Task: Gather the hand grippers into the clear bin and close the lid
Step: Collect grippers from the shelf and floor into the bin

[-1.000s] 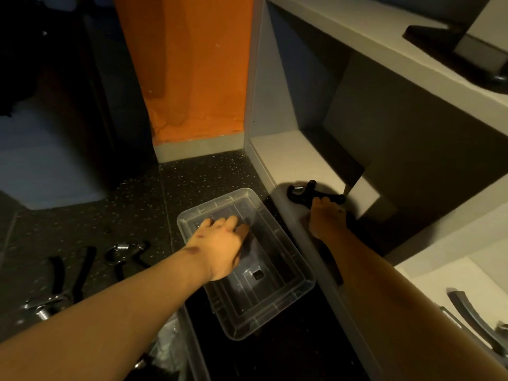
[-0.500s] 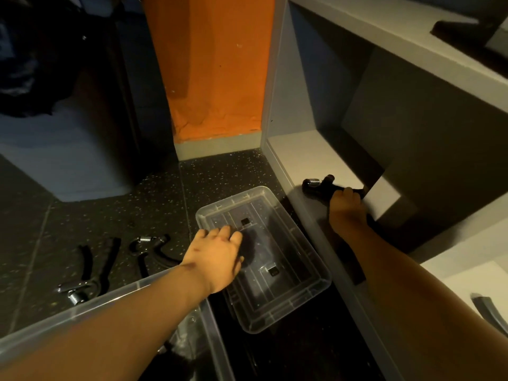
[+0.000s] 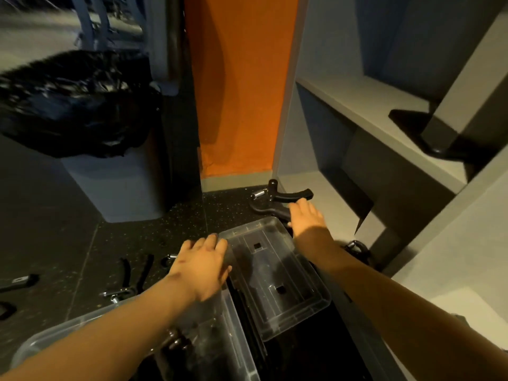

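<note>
A clear lid [image 3: 277, 273] lies upside down on the dark floor, beside the clear bin [image 3: 228, 323] at the bottom left. My left hand [image 3: 203, 268] rests with straight fingers on the lid's left edge. My right hand [image 3: 305, 218] grips the lower handle of a black hand gripper [image 3: 283, 198] just beyond the lid's far corner, by the bottom shelf's edge. Another hand gripper [image 3: 176, 342] lies inside the bin. More hand grippers lie on the floor at the left [image 3: 134, 276], [image 3: 19, 281], and one [image 3: 357, 248] sits behind my right forearm.
A grey shelf unit [image 3: 343, 204] stands at the right, with a dark object [image 3: 428, 138] on an upper shelf. A waste bin with a black bag [image 3: 82, 105] stands at the back left. An orange wall panel [image 3: 236, 92] is straight ahead.
My right hand has drawn the black hand gripper off the shelf toward the lid's far corner. My left hand slid from the lid's middle to its left edge. The view tilted upward.
</note>
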